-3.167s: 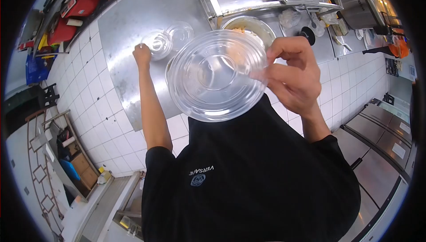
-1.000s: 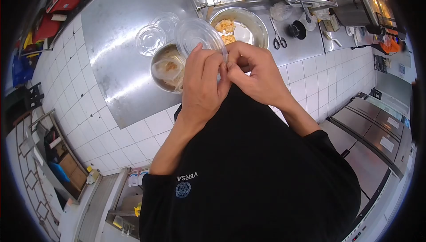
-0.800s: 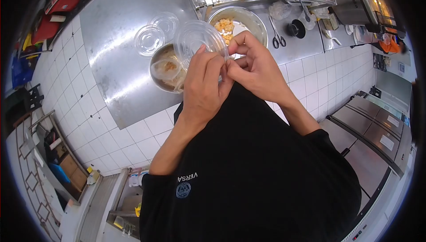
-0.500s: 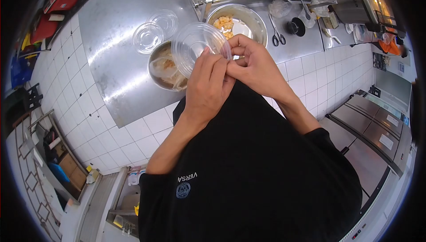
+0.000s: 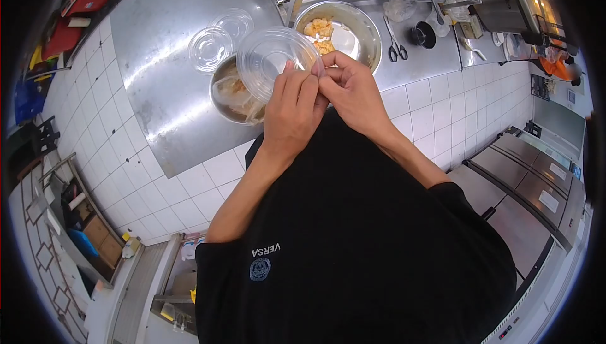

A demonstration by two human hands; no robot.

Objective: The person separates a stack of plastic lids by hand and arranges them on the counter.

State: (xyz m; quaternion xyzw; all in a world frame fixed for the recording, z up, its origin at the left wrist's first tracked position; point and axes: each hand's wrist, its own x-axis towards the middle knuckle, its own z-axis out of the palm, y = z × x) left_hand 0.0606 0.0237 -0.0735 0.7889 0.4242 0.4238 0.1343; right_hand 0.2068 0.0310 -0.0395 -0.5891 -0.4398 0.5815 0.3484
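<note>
A clear round plastic lid [image 5: 268, 53] is held up in front of me, tilted. My left hand [image 5: 292, 104] grips its near edge, fingers bent over the rim. At the lid's right edge, my right hand [image 5: 351, 91] pinches with thumb and fingers. Behind the lid, partly covered by it, a metal bowl [image 5: 221, 105] holds a clear plastic bag [image 5: 232, 94] with brownish contents. Two more clear round lids, a nearer one [image 5: 210, 48] and a farther one [image 5: 235, 23], lie on the steel table.
The steel table [image 5: 158, 98] spreads to the left. A large metal pot [image 5: 374, 41] with orange-and-white food [image 5: 319, 27] stands behind my right hand. Scissors [image 5: 396, 50], a small black bowl [image 5: 423, 36] and a crumpled plastic bag [image 5: 399, 8] are to its right.
The lid and both hands have shifted slightly left and up in the view. Both hands keep their grip on the lid's edge.
</note>
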